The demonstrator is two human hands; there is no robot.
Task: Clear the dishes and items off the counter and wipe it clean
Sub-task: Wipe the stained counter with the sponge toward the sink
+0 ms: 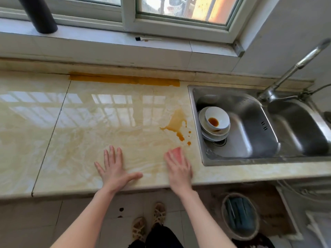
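- The tabletop carries no dishes, so I judge wiping is what is left. Overlapping strokes across the glossy stone, kept away from the front edge, should stop anything dripping to the floor.
- The sink sits just right of the spill and holds the stacked bowls and plates. Its rim is the only thing my stroke could bump.
- The yellow strip along the back edge will probably need harder scrubbing.
- My left hand lies flat on the tabletop, fingers spread, bracing me.
- My right hand presses the pink cloth down with straight fingers, just short of the spill.
- The brown spill and its small drops lie between cloth and sink; I should gather it inward rather than smear it.
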